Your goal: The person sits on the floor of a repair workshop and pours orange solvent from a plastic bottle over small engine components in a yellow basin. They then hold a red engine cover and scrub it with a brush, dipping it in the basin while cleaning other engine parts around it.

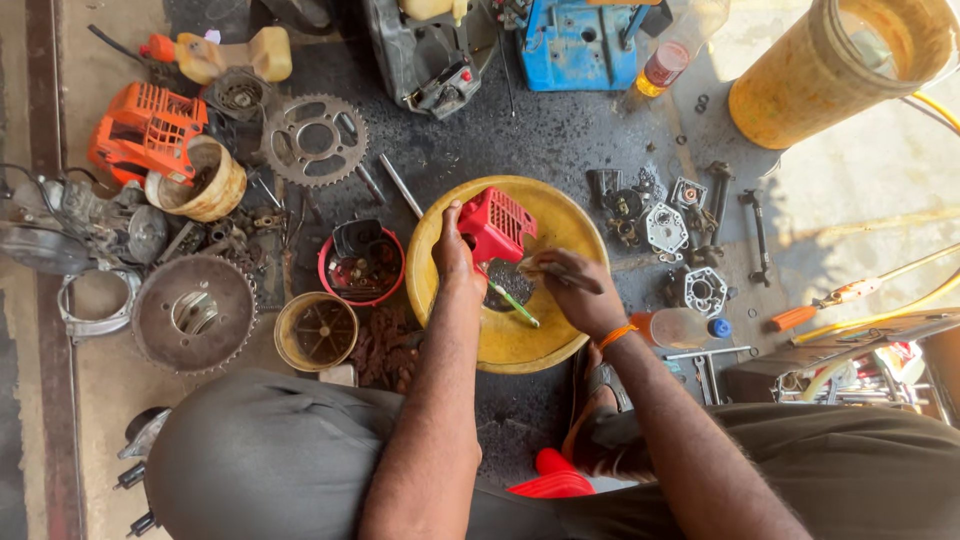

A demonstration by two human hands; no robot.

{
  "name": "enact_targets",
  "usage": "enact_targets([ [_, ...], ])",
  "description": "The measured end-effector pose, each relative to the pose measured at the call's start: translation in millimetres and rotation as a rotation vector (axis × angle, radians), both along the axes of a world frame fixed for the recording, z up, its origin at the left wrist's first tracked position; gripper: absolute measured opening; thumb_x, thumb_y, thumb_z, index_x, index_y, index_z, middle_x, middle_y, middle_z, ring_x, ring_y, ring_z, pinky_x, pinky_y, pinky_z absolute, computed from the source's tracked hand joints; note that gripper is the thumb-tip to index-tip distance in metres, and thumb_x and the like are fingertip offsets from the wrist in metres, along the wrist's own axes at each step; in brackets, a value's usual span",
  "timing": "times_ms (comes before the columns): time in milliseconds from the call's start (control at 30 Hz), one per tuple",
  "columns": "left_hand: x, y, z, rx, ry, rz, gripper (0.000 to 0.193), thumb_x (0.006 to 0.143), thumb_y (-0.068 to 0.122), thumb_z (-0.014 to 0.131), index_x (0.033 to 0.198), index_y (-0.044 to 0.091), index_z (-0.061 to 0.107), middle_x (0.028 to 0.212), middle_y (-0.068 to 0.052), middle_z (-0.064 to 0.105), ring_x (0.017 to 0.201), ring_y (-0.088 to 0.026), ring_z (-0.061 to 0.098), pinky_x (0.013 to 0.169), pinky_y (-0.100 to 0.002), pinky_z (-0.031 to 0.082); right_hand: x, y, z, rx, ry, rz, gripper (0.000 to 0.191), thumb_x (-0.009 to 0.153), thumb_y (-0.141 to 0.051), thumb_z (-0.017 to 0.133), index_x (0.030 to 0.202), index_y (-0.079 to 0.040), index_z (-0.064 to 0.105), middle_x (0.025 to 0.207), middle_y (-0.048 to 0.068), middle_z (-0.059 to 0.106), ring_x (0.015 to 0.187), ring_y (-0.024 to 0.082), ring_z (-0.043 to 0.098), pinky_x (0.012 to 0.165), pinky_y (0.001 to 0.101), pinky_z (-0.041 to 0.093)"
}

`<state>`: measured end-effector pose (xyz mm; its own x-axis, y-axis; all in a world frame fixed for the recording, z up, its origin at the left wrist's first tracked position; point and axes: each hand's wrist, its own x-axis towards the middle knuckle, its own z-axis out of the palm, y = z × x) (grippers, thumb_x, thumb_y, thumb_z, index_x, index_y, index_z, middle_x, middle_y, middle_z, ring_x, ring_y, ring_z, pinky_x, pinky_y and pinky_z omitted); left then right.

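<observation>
Seen from the head camera, a person crouches over a yellow basin (520, 340) set on an oil-blackened workshop floor, with both bare forearms reaching into it. The left hand (455, 255) grips the edge of a red plastic engine cover (497, 225), fingers closed on it, holding it tilted above the dark liquid at the basin's middle. The right hand (580, 290), an orange band at its wrist, is clenched around a small brush (550, 270) whose head lies close to the cover's lower edge. A green-handled tool (515, 304) lies slanted in the basin between the 2 hands. Left of the basin stand a red round tub (361, 266) full of small parts and a yellowish cup (316, 331); beyond them lie 2 toothed sprockets, 1 large (194, 312) and 1 smaller (315, 139), and an orange engine housing (145, 125). To the right of the basin, grey metal carburettor parts (668, 228) are spread on the floor, with a clear bottle with a blue cap (685, 327) just beside the basin. A large yellow drum (835, 65) stands at top right, and a blue machine (580, 42) at top centre.
</observation>
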<state>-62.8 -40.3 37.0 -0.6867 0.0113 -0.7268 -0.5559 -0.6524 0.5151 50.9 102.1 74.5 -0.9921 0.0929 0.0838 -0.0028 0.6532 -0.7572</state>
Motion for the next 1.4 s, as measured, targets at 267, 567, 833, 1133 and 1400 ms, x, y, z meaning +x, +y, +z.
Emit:
enact_targets([
  [267,2,-4,4,0.045,-0.002,-0.079,0.045,0.08,0.05,0.075,0.107,0.014,0.072,0.096,0.001,0.073,0.077,-0.012,0.068,0.061,-0.031,0.054,-4,-5,2,0.086,0.067,0.018,0.022,0.092,-0.01,0.07,0.114,-0.006,0.072,0.109,0.013,0.076,0.1,0.028,0.074,0.084,0.0361,0.057],
  [567,3,-5,-6,-0.062,-0.036,-0.131,0.044,0.084,0.051,0.077,0.108,0.014,0.072,0.093,-0.001,0.07,0.076,-0.017,0.063,0.056,-0.033,0.04,-3,-6,5,-0.186,0.082,-0.024,0.023,0.096,-0.012,0.068,0.118,-0.007,0.068,0.114,0.01,0.077,0.104,0.022,0.077,0.088,0.033,0.059],
  [833,1,-3,0,-0.056,-0.011,-0.095,0.046,0.082,0.05,0.076,0.112,0.015,0.073,0.104,-0.001,0.072,0.084,-0.015,0.067,0.067,-0.034,0.047,-2,-5,12,-0.143,0.007,-0.089,0.023,0.094,-0.009,0.068,0.116,-0.007,0.069,0.107,0.012,0.077,0.098,0.025,0.078,0.081,0.0352,0.059],
  [1133,-2,-2,1,-0.127,-0.125,-0.063,0.047,0.085,0.057,0.071,0.099,0.013,0.068,0.083,0.0,0.059,0.067,-0.016,0.059,0.053,-0.034,0.037,1,-10,1,0.009,0.089,-0.09,0.019,0.093,-0.008,0.067,0.112,-0.008,0.07,0.106,0.012,0.074,0.096,0.031,0.074,0.08,0.0384,0.058],
  [1400,-1,6,-7,-0.057,-0.174,0.025,0.046,0.089,0.056,0.068,0.092,0.01,0.062,0.075,0.0,0.058,0.065,-0.017,0.059,0.053,-0.036,0.043,4,-21,-11,0.228,0.231,0.024,0.02,0.092,-0.008,0.065,0.112,-0.007,0.069,0.111,0.011,0.072,0.099,0.036,0.07,0.084,0.0425,0.057],
])
